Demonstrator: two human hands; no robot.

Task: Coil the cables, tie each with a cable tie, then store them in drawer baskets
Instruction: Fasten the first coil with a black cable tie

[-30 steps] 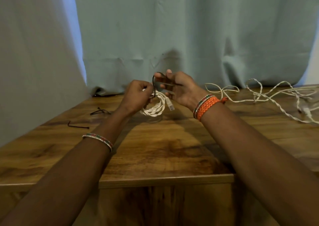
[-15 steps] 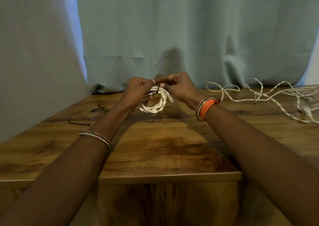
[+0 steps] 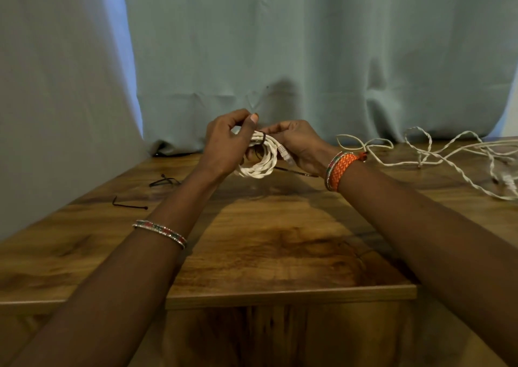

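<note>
- Head view: the left hand (image 3: 224, 145) and right hand (image 3: 297, 142) hold one coiled white cable (image 3: 259, 160) in the air above the wooden worktop (image 3: 280, 240), in front of the curtain (image 3: 308, 44).
- Left fingers (image 3: 246, 124) are closed on the coil's top; right fingers are pinched shut at a black cable tie (image 3: 263, 139) looped round the strands.
- The twisted cable looks light, soft and springy; best gripped across the bundled strands near the tie, so the loops cannot spread.
- Count: one coil, one loose white cable tangle (image 3: 437, 153) lying right; I cannot tell how many cables are in it. Two spare ties (image 3: 129, 201) lie left.
</note>
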